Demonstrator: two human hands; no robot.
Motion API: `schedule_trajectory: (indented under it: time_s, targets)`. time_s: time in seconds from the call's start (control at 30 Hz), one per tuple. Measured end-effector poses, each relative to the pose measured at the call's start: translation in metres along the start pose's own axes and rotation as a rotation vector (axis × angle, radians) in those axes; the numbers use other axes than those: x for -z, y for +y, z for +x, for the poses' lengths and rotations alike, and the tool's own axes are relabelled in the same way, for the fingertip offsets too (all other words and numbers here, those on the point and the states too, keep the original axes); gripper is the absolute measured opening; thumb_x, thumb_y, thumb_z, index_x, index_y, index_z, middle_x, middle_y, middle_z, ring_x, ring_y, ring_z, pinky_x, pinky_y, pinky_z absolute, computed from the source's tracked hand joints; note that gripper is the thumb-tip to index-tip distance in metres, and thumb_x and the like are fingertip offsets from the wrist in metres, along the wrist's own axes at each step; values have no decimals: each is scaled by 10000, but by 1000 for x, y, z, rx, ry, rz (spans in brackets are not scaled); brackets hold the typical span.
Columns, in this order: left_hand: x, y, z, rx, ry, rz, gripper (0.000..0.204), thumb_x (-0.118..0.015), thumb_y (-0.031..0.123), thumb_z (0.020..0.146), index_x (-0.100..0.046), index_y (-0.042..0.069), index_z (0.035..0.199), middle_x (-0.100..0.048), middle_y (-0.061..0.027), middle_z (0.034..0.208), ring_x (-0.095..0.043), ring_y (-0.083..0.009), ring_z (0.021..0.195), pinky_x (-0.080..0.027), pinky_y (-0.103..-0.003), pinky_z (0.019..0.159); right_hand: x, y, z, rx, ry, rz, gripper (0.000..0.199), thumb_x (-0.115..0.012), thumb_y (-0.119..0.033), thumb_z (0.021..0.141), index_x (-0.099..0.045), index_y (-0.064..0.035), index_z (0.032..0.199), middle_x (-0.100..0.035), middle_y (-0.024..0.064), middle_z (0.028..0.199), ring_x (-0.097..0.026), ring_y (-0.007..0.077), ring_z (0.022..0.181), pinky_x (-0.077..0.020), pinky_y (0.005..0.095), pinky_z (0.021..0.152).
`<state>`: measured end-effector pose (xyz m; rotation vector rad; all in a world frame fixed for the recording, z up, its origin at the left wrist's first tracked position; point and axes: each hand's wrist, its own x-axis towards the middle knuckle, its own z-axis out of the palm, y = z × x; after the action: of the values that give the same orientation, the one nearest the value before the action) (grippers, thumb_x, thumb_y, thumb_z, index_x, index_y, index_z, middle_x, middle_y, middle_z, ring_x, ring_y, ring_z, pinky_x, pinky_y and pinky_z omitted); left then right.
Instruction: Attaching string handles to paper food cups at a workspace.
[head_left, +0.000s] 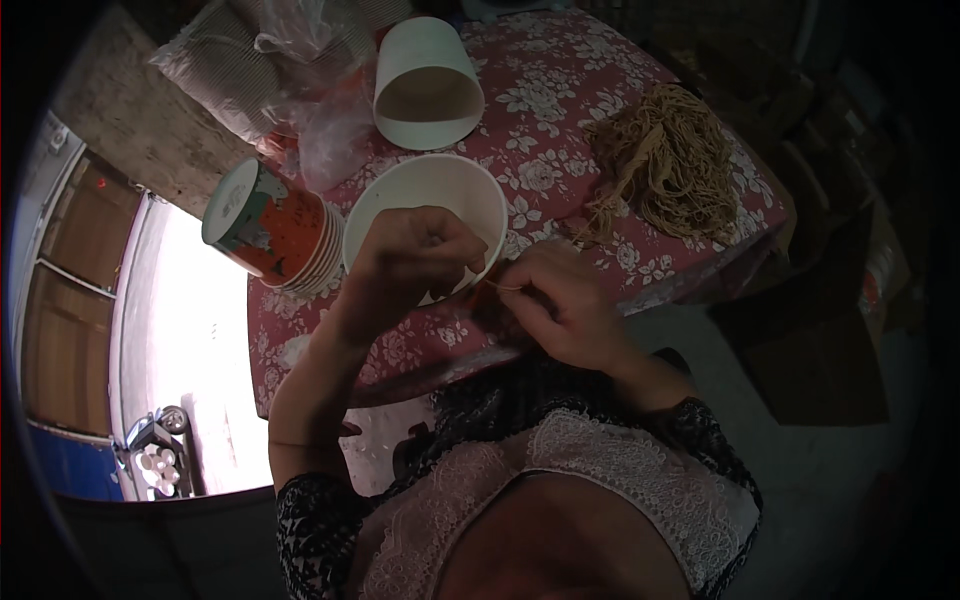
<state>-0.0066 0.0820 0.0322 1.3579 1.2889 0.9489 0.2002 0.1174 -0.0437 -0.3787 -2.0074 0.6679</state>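
My left hand (425, 248) is raised over the near part of a white-lined paper bucket (468, 188), its fingers curled into a fist; what they hold, if anything, is hidden. Close to the bucket's right rim, my right hand (562, 305) pinches a thin tan cord (512, 288) between thumb and forefinger. The bucket's mouth faces up toward me. To the right on the table lies a loose heap of tan cords (675, 165).
A stack of orange-and-green paper buckets (285, 225) leans at the left. Behind, a white bucket (428, 85) lies on its side beside clear plastic bags (335, 140) and stacked ridged cups (220, 75). A floral red tablecloth (540, 170) covers the table; cardboard boxes (800, 340) stand at right.
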Motion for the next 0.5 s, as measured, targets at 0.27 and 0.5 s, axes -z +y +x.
schedule_trajectory:
  time_s: [0.27, 0.5]
  targets:
    - [0, 2, 5, -27, -122, 0, 170, -661, 105, 863, -652, -62, 892, -639, -36, 750, -560, -63, 623, -423, -208, 553, 17, 10, 41, 195, 25, -138, 141, -698, -4, 798, -643, -45, 921, -622, 86, 847, -617, 264, 804, -466, 359, 718]
    - [-7, 12, 10, -32, -202, -142, 205, -651, 146, 880, -622, -55, 908, -619, -40, 752, -551, -64, 647, -419, -209, 567, 9, 14, 58, 135, 67, -1, 105, -669, -24, 801, -623, -47, 893, -598, 104, 865, -615, 306, 790, -490, 398, 708]
